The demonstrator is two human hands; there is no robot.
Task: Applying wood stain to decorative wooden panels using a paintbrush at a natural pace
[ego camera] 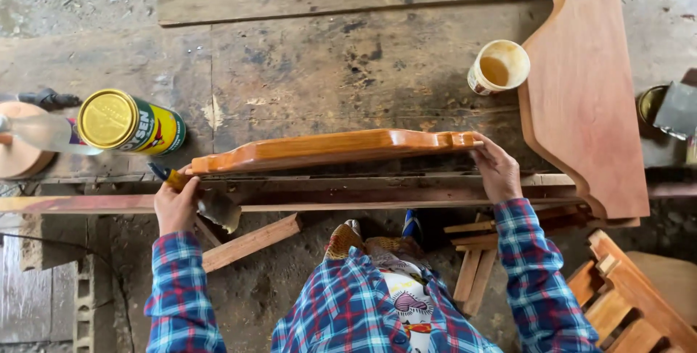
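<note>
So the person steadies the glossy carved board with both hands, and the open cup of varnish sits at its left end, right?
Not quite. In the head view the open cup sits near the carved board's right end, above the right hand. At the left end lies a yellow-lidded can, near the left hand, which holds a brush.

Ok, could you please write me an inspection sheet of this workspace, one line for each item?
Surface: worn, stained wooden workbench, rough planks.
Job's things: glossy orange-brown shaped board stands on its edge on the bench; brush with yellow handle at its left end.
Clutter: tin can lying on its side; open cup of amber liquid; unfinished reddish panel at right.
Grip: left hand holds the brush and touches the board's left end; right hand steadies the board's right end.
Cables: thin dark line at lower left, cannot tell if it is a cable.
Surroundings: dirt floor, wood offcuts, slatted wooden parts at lower right.
</note>
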